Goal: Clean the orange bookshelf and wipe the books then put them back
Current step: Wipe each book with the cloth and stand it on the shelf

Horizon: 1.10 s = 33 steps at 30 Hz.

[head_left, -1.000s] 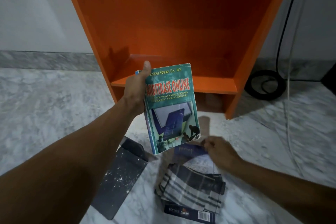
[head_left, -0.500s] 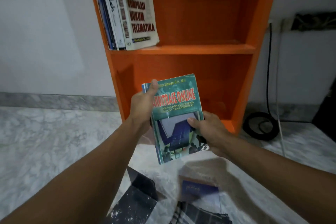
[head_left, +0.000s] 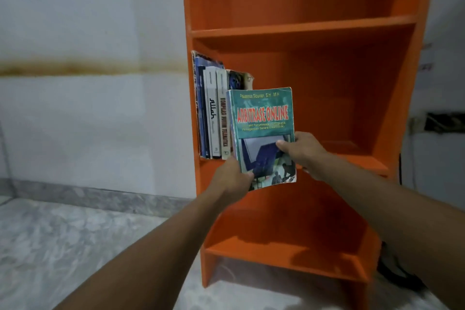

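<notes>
Between left hand (head_left: pixel 231 179) and right hand (head_left: pixel 306 152): book (head_left: pixel 263 114)

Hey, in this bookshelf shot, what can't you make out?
Head view: the green book hides the fingers of the left hand and right hand behind it.
Head view: the bookshelf top is cut off by the upper edge.
Head view: the blue spines among the shelved books are too blurred to read.

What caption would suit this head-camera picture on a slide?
The left hand and right hand hold a green book upright before the orange bookshelf, beside the shelved books.
</notes>
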{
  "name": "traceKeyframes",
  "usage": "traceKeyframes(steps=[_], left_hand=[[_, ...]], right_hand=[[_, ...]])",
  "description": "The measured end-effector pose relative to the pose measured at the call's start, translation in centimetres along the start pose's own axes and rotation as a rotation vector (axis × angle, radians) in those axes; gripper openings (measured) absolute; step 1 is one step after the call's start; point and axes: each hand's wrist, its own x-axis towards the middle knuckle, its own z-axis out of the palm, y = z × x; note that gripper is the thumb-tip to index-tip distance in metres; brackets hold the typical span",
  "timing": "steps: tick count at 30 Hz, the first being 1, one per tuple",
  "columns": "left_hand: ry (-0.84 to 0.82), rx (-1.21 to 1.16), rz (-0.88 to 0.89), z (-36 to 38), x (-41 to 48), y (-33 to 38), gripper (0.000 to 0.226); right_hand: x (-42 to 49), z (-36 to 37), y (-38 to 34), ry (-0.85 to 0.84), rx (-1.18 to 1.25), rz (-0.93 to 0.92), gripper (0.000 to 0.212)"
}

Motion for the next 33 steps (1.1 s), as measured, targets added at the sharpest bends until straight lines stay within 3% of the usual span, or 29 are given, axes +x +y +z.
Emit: traceKeyframes(steps=[12, 21, 25, 30, 33], left_hand=[[0.269, 0.174, -0.067, 0.7, 6.7, 1.3, 0.027], [0.508, 0.25, -0.153, 3.4, 9.4, 0.9, 0.015], [0.559, 0.301, -0.14, 3.6, 9.9, 0.8, 0.022], [0.626, 0.331, -0.137, 3.6, 9.9, 0.8, 0.028], [0.689, 0.374, -0.133, 3.5, 9.9, 0.3, 0.033]], right_hand=[[7.9, -0.2, -2.5, -0.104, 0.153, 0.066, 0.003], [13.8, 1.2, 0.2, -0.235, 0.269, 0.073, 0.018], [15.2, 1.7, 0.5, -0.3, 0.321, 0.073, 0.002], [15.8, 2.9, 1.3, -0.312, 0.337, 0.092, 0.013], [16.0, 4.0, 2.0, -0.317, 0.292, 0.029, 0.037]])
